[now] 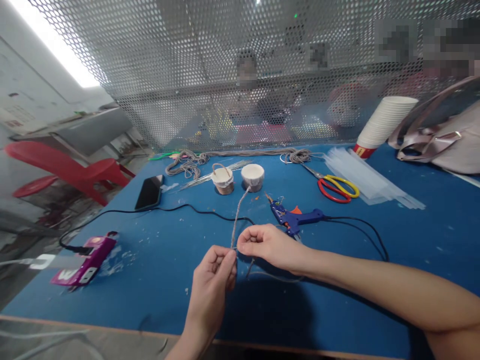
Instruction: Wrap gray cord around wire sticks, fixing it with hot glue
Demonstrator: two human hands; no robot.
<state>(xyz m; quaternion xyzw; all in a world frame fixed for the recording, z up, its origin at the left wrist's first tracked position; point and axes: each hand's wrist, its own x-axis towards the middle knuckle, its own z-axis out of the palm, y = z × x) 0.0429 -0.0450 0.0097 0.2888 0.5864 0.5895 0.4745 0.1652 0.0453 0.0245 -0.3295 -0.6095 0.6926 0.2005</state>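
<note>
My left hand (216,275) pinches a grey twisted cord (237,220) that runs up toward a small cup (252,176) with a pale top and brownish side. Close beside it, my right hand (264,245) is closed with thumb and forefinger together on a thin strand by the same cord. A loose grey end and a thin pale strand hang below the right hand. Left of that cup stands a similar small cup (223,179) with a twisted loop over its top. A blue glue gun (296,217) lies just beyond my right hand.
Scissors (337,188) with red and yellow handles lie by translucent strips (369,177). Stacked paper cups (386,122) and a pink bag (446,130) are back right. A phone (149,192), a purple power strip (85,261) and a black cable (191,207) lie left. Perforated metal screen (210,75) stands behind.
</note>
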